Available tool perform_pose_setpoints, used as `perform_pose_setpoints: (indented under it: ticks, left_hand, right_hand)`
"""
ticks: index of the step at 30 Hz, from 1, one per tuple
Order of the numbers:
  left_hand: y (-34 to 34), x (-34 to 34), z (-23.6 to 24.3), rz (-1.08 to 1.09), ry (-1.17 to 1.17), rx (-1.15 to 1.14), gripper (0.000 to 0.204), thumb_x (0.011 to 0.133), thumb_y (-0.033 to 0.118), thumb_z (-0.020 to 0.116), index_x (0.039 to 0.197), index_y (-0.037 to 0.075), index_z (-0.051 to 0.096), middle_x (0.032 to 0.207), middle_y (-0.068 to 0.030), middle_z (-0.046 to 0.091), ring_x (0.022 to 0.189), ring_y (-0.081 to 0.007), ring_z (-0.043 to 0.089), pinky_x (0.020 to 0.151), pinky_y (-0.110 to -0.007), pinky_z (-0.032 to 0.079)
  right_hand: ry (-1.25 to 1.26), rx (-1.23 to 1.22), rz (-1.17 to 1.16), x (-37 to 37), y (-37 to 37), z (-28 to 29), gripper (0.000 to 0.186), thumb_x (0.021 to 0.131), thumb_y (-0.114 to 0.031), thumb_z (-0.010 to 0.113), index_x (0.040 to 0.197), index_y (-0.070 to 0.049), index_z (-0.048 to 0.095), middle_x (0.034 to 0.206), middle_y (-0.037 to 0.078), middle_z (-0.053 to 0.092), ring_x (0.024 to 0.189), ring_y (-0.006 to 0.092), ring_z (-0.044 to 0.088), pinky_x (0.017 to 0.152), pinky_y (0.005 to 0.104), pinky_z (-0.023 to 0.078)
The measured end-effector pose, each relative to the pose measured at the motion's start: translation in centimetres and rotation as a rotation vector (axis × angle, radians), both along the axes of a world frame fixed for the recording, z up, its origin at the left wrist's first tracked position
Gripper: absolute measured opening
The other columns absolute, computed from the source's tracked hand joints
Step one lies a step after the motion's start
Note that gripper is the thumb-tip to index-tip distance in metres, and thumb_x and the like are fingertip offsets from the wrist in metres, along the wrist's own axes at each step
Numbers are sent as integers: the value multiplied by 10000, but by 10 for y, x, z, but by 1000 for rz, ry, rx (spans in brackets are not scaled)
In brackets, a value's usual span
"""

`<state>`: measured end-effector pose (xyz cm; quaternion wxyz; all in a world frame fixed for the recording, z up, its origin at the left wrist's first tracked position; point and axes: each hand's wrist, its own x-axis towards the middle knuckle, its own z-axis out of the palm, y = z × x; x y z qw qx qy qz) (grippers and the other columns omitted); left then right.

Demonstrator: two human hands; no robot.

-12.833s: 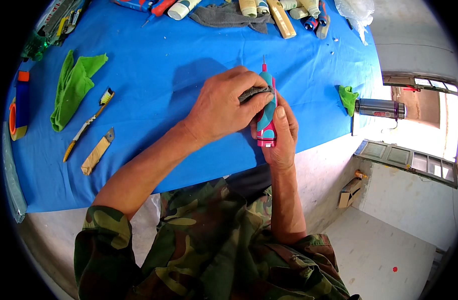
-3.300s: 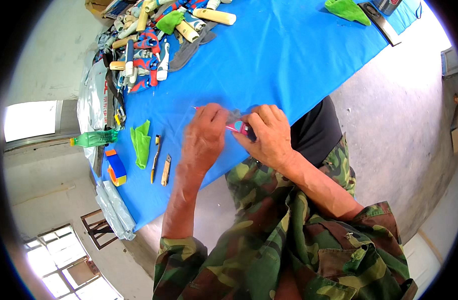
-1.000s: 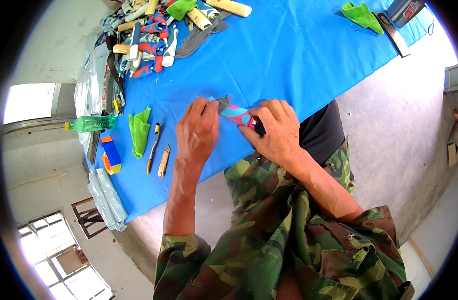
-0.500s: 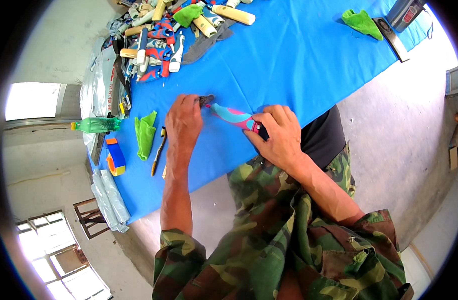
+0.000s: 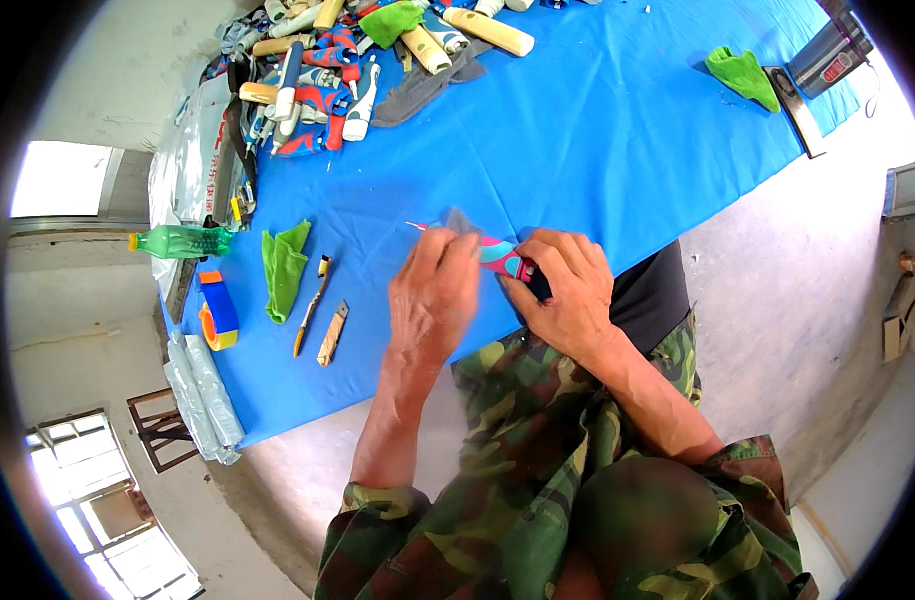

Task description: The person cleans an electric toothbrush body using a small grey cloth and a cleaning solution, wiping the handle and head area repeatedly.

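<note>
Pink-and-teal handle in hand, reached over blue cloth, close to its near edge. Gripped the base in the right hand, between thumb and bent fingers. With the left hand, curled and blurred, pinched a grey rag at the handle's far part, leaving the thin tip poking out leftward. Could not tell whether wrapped around it or merely against it. Had a knife, a brush and a green cloth lying side by side to the left, with a pile of other handles farther off.
</note>
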<state>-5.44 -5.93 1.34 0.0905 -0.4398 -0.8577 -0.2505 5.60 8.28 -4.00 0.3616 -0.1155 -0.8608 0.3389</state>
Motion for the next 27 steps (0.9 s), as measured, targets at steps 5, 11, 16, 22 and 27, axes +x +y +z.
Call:
perform_pose_setpoints:
  ticks: [5,11,16,22,27]
  left_hand:
    - [-19,-36,-5,71,10,-10,132,903,10,715,1032,36,713,965,-121,669,850,-353,684,718,-441,553]
    - [-33,-58,-3,191,-26,160,110,916,28,713,1022,6,731,936,-144,697,815,-311,685,719,-399,539]
    - [-26,-64,1,297,-181,359,109,922,54,730,1018,10,757,939,-148,720,791,-273,690,713,-371,546]
    - [-13,-100,-15,390,-151,460,118,928,64,727,1028,8,753,947,-141,726,828,-277,693,752,-376,550]
    - [-13,-127,-32,547,-222,411,189,984,160,706,1125,48,766,1042,-106,754,920,-213,693,831,-348,550]
  right_hand:
    - [33,-6,29,-1,-1,1,390,709,-85,869,1048,-127,681,1080,36,692,878,258,631,739,388,443]
    - [84,-62,38,0,2,-5,365,735,-11,830,1052,-104,674,1037,78,672,833,282,625,699,392,459]
    - [28,-60,-18,-3,-2,1,390,733,-6,809,1090,-86,676,1029,117,656,812,290,619,685,396,476]
    - [-83,-67,-23,-3,-4,2,425,686,-2,796,1099,-89,740,981,83,595,720,230,580,660,353,471]
    - [-89,6,-56,-6,-1,2,418,667,-37,825,1071,-115,752,988,59,644,720,207,592,654,337,463]
